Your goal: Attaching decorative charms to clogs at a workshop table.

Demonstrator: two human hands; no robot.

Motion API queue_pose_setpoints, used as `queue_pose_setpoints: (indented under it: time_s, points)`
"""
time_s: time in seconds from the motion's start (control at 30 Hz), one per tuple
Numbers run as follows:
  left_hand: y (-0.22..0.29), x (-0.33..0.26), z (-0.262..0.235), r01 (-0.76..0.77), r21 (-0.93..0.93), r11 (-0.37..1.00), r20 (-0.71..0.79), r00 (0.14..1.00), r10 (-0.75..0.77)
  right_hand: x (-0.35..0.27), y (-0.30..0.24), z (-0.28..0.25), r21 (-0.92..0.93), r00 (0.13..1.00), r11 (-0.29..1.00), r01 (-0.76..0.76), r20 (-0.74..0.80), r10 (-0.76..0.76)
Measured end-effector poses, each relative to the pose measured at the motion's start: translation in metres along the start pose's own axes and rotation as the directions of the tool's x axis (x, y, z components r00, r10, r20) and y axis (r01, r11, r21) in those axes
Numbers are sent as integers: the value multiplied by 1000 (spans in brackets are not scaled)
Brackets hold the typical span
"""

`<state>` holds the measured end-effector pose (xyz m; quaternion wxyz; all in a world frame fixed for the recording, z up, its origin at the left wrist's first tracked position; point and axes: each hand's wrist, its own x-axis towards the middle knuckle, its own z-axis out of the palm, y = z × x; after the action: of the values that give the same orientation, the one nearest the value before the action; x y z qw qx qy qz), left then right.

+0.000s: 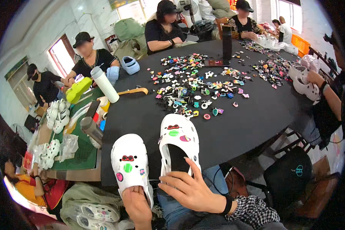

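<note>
Two white clogs sit at the counter's (249,126) 6 o'clock edge, toes pointing to 12. Left hand (136,203) grips the heel of the left clog (129,163), fingers curled shut around the rim. Right hand (188,189) lies half open, fingers spread, fingertips on the heel rim of the right clog (179,143); it touches, not a full grasp. Both clogs already carry charms: a dark one with red, a green round one, a pink one. Charm pile (195,86) spreads from counter centre toward 12, well apart from the clogs

Judgement on doing this step well: keep the left clog pinned by the heel so it doesn't slide, keep uppers facing up so holes stay visible, match charm layout across the pair (same order toe to side). Press straight down into a hole, not at an angle. Watch the counter edge, both heels overhang it

White bottle (105,85) at 10 o'clock, other people seated round the far side
</note>
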<state>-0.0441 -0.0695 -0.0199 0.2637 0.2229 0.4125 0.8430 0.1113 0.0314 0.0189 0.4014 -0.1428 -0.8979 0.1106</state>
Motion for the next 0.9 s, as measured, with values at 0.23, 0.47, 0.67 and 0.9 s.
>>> queue_pose_setpoints:
  time_s: [0.23,0.47,0.67,0.9]
  points:
    - [17,11,-27,162,-320,933,-13,984,-176,13,-1,-9,83,999,996,-15,51,11]
    - [43,26,18,330,-170,929,-55,938,-343,13,11,-7,203,976,956,211,-94,-196]
    - [47,33,33,357,-225,907,-21,929,-370,13,19,-8,250,957,924,289,-41,-288]
    - [36,48,61,451,-289,845,-2,882,-471,0,24,-8,250,946,923,293,68,-318]
